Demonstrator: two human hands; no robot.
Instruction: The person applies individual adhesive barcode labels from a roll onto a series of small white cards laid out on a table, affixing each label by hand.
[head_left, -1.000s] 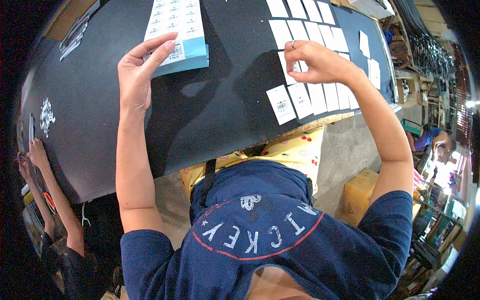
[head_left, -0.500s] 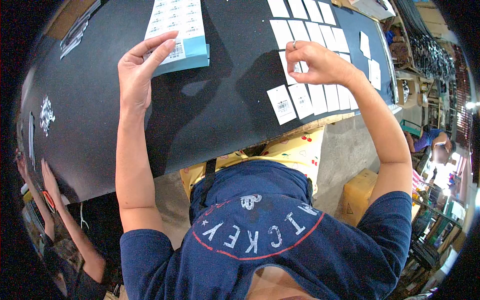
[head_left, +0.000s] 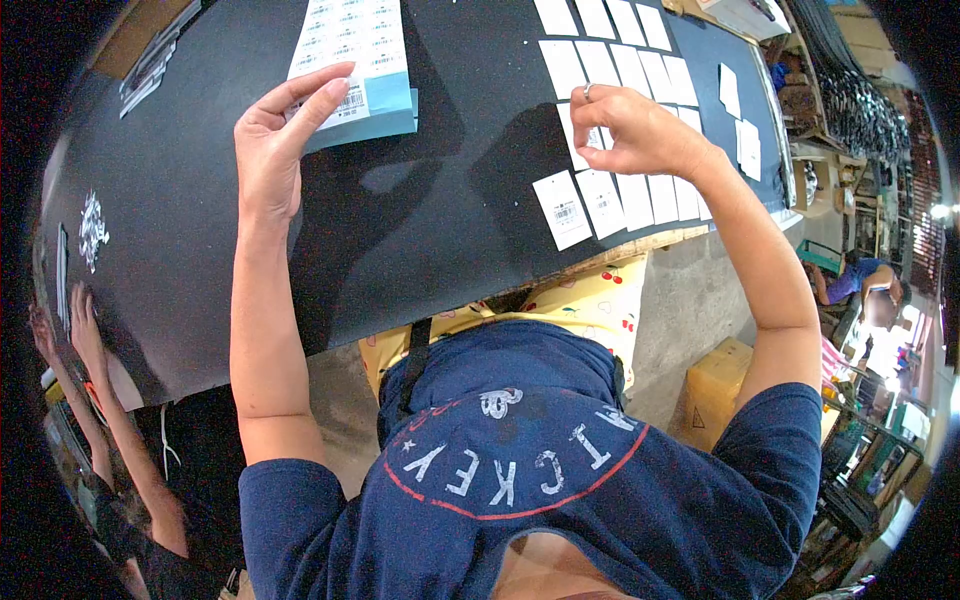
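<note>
My left hand [head_left: 275, 140] pinches the near end of a sheet of barcode stickers [head_left: 348, 40] between thumb and fingers. Bare blue backing [head_left: 385, 105] shows at that end, with one sticker by my thumb. Over the rows of white cards on the right is my right hand [head_left: 640, 130], its thumb and finger curled together low against a card. Part of a barcode shows within the loop of those fingers; whether they grip anything is hidden. Two cards in the nearest row, a left one [head_left: 563, 210] and its neighbour [head_left: 600, 200], bear barcode stickers.
Loose white cards [head_left: 748, 148] lie farther right on the black table [head_left: 450, 230]. A small pile of light pieces [head_left: 92, 232] is at the left. A co-worker's hands [head_left: 85, 330] rest at the left table edge. A yellow box [head_left: 718, 390] stands on the floor.
The co-worker's hands at the left have moved farther up along the table edge. My own hands, the sticker sheet and the cards stay almost where they were.
</note>
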